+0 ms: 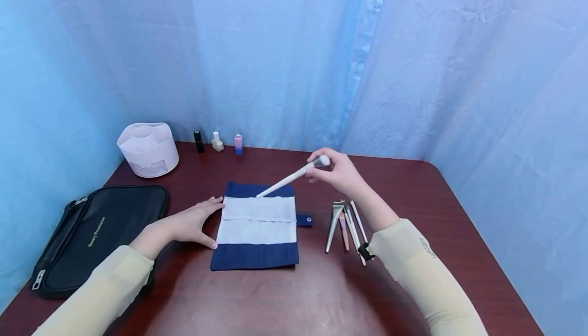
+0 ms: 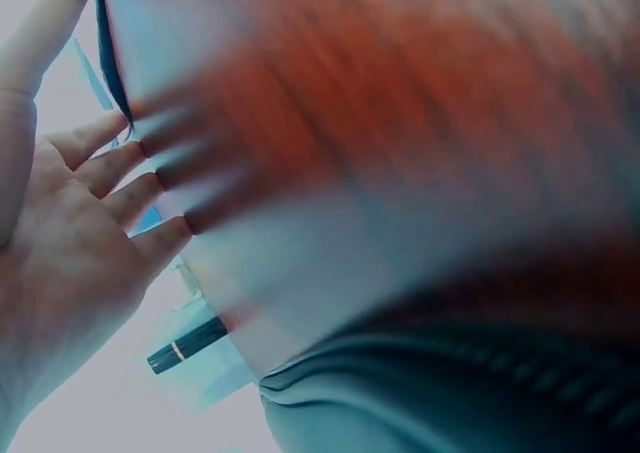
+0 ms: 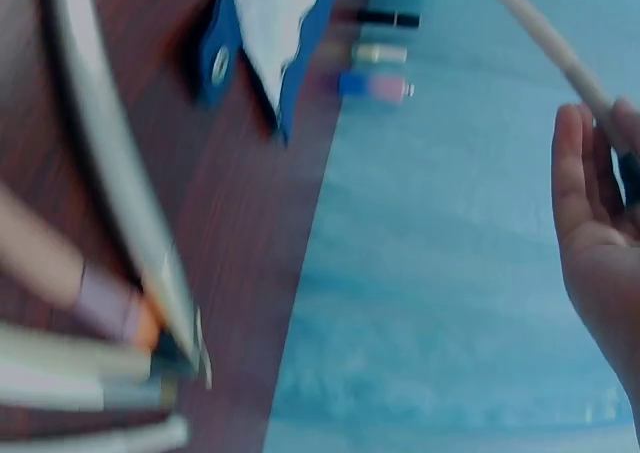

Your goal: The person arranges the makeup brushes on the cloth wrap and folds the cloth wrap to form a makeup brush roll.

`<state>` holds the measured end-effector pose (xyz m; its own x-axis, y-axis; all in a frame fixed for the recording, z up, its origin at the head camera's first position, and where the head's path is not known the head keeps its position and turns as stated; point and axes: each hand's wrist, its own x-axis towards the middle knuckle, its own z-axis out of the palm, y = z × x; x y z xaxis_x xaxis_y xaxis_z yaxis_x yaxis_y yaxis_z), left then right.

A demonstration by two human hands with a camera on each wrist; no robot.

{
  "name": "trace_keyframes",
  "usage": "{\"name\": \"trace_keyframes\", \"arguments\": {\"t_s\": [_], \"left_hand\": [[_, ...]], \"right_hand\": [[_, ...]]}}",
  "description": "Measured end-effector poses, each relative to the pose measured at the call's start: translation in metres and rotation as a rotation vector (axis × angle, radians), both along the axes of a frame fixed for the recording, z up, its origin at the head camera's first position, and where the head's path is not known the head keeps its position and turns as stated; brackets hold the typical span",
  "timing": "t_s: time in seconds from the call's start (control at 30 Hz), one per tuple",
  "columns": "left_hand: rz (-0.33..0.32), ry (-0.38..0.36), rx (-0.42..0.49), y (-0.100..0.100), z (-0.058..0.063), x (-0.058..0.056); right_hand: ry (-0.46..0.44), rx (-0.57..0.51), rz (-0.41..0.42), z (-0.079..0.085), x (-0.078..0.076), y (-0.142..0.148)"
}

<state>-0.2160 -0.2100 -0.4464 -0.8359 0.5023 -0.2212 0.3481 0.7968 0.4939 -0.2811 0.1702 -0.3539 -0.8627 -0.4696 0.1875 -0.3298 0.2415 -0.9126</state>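
In the head view, my right hand [image 1: 341,173] pinches a white-handled makeup brush [image 1: 288,178] near its bristle end. The handle slants down left, its tip over the upper part of an unfolded brush roll [image 1: 254,258]. That roll is navy cloth with a white pocket panel [image 1: 257,232] and a snap strap [image 1: 304,220] on its right. My left hand [image 1: 190,222] lies at the roll's left edge, its fingers spread and fairly straight. The right wrist view also shows the brush [image 3: 545,38] in the fingers; the left wrist view shows the left palm [image 2: 75,223].
Several loose makeup brushes [image 1: 334,228] lie under my right forearm. A black zip case [image 1: 110,229] is at left, near my left forearm. Along the back stand a white organizer [image 1: 153,162], a black tube [image 1: 198,142], a pale bottle [image 1: 217,143] and a pink-blue bottle [image 1: 238,144].
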Motion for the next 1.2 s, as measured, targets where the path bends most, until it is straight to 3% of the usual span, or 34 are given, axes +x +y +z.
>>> {"name": "trace_keyframes", "arguments": {"t_s": [0.3,0.63,0.67,0.73,0.87,0.9,1.2], "left_hand": [[0.002,-0.012,-0.001,0.0,-0.001,-0.003],[-0.008,-0.017,0.014,0.004,-0.002,-0.005],[-0.007,-0.019,0.015,0.004,-0.001,-0.005],[-0.006,-0.019,0.015,0.005,0.0,-0.005],[-0.007,-0.025,0.017,0.004,0.001,-0.005],[-0.008,-0.027,0.019,0.004,0.001,-0.004],[-0.008,-0.038,0.022,0.002,-0.001,-0.002]], "right_hand": [[-0.147,-0.266,-0.008,-0.014,-0.015,-0.043],[-0.139,-0.304,-0.086,-0.033,-0.03,-0.078],[-0.137,-0.32,-0.083,-0.047,-0.044,-0.082],[-0.138,-0.342,-0.095,-0.053,-0.049,-0.089],[-0.16,-0.334,-0.124,-0.061,-0.056,-0.104],[-0.166,-0.312,-0.139,-0.052,-0.046,-0.107],[-0.21,-0.155,-0.165,-0.065,-0.055,-0.126]]}}
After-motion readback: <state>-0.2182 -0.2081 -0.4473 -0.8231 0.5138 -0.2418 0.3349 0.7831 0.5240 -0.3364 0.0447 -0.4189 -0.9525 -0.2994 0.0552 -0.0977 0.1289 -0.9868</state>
